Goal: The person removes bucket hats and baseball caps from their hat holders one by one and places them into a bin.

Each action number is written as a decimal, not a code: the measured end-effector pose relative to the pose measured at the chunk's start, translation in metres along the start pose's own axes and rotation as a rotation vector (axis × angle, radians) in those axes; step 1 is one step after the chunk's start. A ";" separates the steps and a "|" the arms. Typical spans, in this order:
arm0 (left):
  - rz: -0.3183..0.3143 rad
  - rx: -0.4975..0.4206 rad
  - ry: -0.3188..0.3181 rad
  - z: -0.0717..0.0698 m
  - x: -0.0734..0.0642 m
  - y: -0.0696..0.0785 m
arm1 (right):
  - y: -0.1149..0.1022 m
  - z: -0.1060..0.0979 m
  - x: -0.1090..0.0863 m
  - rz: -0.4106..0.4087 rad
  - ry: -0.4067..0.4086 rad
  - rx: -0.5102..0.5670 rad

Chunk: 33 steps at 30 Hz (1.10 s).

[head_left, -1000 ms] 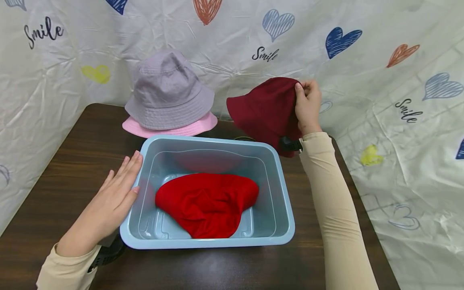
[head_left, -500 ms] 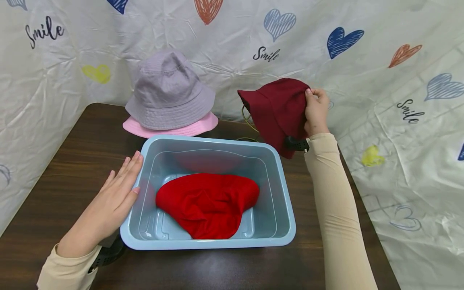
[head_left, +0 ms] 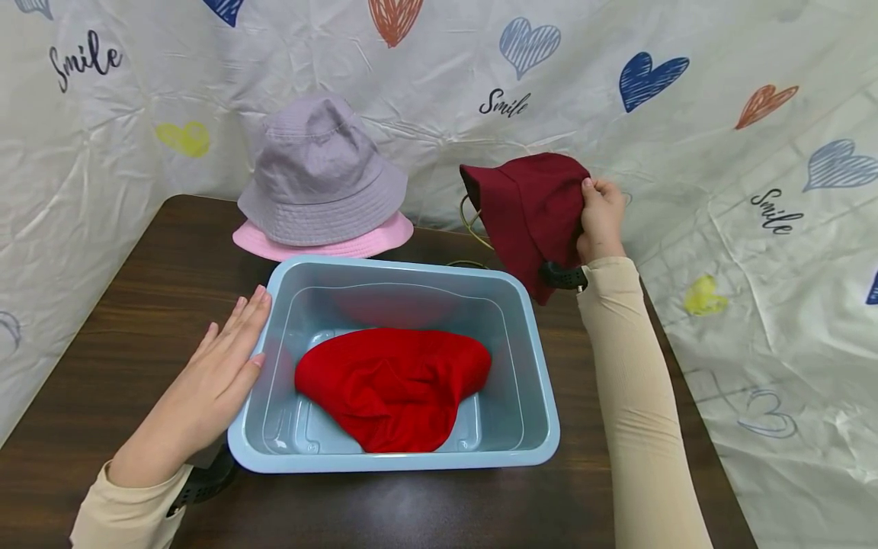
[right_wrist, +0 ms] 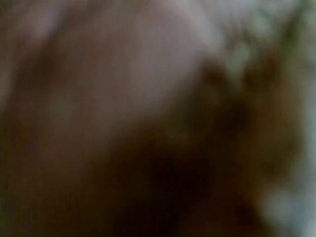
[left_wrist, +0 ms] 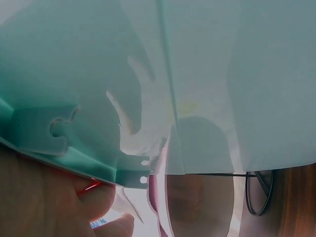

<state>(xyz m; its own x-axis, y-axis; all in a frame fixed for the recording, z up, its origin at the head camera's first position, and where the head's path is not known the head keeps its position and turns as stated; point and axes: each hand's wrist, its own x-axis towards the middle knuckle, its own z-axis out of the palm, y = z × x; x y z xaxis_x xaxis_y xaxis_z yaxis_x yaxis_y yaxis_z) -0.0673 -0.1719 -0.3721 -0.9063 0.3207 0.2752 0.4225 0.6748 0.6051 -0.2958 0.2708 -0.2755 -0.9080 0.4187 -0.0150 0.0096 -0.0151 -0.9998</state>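
My right hand (head_left: 602,217) pinches the crown of a maroon bucket hat (head_left: 524,202) behind the right back corner of a light blue plastic tub (head_left: 394,461). The hat hangs tilted, its brim facing left and down. My left hand (head_left: 216,374) lies with straight fingers against the tub's left rim. In the left wrist view, the tub's outer wall (left_wrist: 197,98) fills most of the picture, with my fingers (left_wrist: 98,202) at its edge. A bright red hat (head_left: 394,389) lies folded on the tub's floor. The right wrist view is dark and blurred.
A lavender bucket hat (head_left: 318,175) sits on a pink hat (head_left: 325,242) behind the tub at the left. A thin yellowish wire loop (head_left: 473,225) shows left of the maroon hat. The dark wooden table (head_left: 130,305) ends at a white printed sheet (head_left: 439,91).
My right hand has moved right and slightly down with the maroon hat, whose brim has turned and shows the wire loop behind it. The left hand and tub stay put.
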 end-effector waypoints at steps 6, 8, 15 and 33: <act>0.006 0.004 0.001 0.000 0.000 0.000 | 0.003 -0.007 0.000 -0.032 -0.130 0.295; 0.009 0.010 0.001 0.000 0.000 0.000 | 0.005 -0.010 -0.001 -0.080 -0.161 0.376; 0.006 0.018 -0.004 -0.001 0.000 -0.001 | 0.004 -0.021 -0.005 -0.135 -0.200 0.551; 0.004 0.006 -0.002 -0.001 0.001 -0.001 | 0.003 -0.049 0.003 -0.096 -0.065 0.621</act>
<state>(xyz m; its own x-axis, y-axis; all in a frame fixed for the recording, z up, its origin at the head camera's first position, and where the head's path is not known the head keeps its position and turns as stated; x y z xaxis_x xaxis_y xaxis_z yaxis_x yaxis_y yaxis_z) -0.0681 -0.1727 -0.3718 -0.9045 0.3248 0.2763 0.4263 0.6775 0.5994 -0.2777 0.3163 -0.2788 -0.9166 0.3884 0.0947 -0.3004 -0.5130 -0.8041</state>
